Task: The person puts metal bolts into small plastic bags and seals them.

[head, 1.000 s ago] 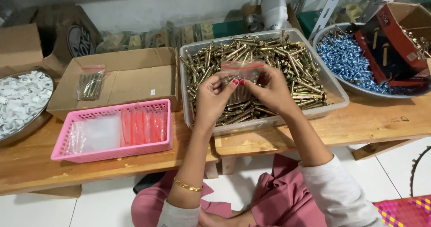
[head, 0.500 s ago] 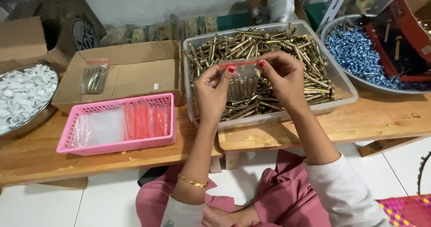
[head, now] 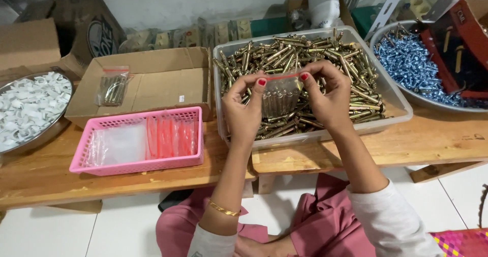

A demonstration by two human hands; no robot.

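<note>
My left hand point(head: 244, 109) and my right hand point(head: 325, 97) pinch the two top corners of a small clear zip bag point(head: 280, 95) with a red strip along its mouth. The bag hangs between them and holds a few brass-coloured anchor bolts. It is held above a clear plastic tub point(head: 391, 92) heaped with the same brass bolts point(head: 330, 59).
A pink basket point(head: 137, 164) of empty zip bags sits left of the tub. Behind it an open cardboard box point(head: 152, 87) holds one filled bag point(head: 112, 87). A metal bowl of white clips point(head: 25, 104) is far left, a bowl of blue screws point(head: 412, 64) far right. All rest on a wooden bench point(head: 417, 140).
My hands have slid apart along the bag's red strip to its corners. The view has shifted slightly, so everything sits a little lower and further right.
</note>
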